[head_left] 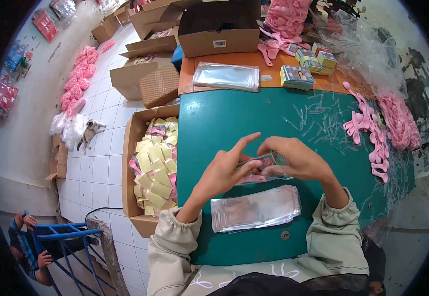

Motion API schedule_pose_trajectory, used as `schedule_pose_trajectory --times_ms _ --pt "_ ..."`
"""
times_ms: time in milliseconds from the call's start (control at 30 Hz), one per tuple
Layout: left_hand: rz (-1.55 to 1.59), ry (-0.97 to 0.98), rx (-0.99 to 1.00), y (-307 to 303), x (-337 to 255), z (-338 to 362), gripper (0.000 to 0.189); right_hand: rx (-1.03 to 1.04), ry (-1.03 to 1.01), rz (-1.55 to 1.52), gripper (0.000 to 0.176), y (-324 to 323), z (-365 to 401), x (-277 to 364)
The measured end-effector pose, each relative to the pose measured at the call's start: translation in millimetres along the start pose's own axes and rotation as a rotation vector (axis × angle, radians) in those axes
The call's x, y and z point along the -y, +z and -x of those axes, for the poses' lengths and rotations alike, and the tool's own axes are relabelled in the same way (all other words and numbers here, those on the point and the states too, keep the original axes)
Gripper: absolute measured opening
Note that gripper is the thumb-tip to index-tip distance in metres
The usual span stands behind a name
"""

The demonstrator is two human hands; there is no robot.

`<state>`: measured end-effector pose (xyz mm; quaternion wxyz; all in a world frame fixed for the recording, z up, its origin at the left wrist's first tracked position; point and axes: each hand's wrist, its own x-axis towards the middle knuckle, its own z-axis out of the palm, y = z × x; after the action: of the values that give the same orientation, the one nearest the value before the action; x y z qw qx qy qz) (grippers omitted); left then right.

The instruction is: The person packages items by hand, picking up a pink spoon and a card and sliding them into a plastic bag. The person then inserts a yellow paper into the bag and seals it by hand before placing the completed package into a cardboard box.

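Over the green table, both hands are at a small clear plastic bag [270,159] with something pink showing at its lower part. My left hand [223,170] pinches the bag's left side between thumb and fingers, its index finger stretched out. My right hand [301,159] curls round the bag's right side, with some fingertips hidden behind the film. Just below the hands lies a stack of flat clear plastic bags [255,209].
Pink spoons [365,121] lie in a row at right, near plastic strips. Small card boxes [296,77] and another bag stack [227,76] sit at the back. A carton [128,172] of packed pieces stands at left. A cat [91,134] is on the floor; a person holds a blue rail [59,227].
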<state>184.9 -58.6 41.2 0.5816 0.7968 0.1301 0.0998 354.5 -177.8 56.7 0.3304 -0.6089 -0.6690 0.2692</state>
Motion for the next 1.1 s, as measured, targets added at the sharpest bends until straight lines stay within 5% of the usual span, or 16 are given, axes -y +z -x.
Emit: schedule_pose_trajectory --times_ms 100,233,400,800,1100 --pt "-0.127 -0.081 0.018 -1.1 2.6 -0.8 0.055 0.068 0.061 -0.107 0.031 -7.3 0.6 -14.5" --pt "0.282 0.007 0.116 -22.7 50.2 -4.9 0.055 -0.057 0.292 -0.283 0.027 -17.7 -0.1 -31.0" --pt "0.482 -0.040 -0.016 -20.8 46.8 1.6 0.053 -0.099 0.371 -0.630 0.019 -20.5 -3.0 -37.3" --pt "0.486 -0.032 -0.071 -9.2 47.3 -0.9 0.059 -0.142 0.278 -0.551 0.023 -18.6 -1.7 -46.9" --pt "0.655 -0.065 -0.208 -4.2 57.6 -5.0 0.058 0.071 0.409 -0.616 0.027 -31.4 -0.1 -21.2"
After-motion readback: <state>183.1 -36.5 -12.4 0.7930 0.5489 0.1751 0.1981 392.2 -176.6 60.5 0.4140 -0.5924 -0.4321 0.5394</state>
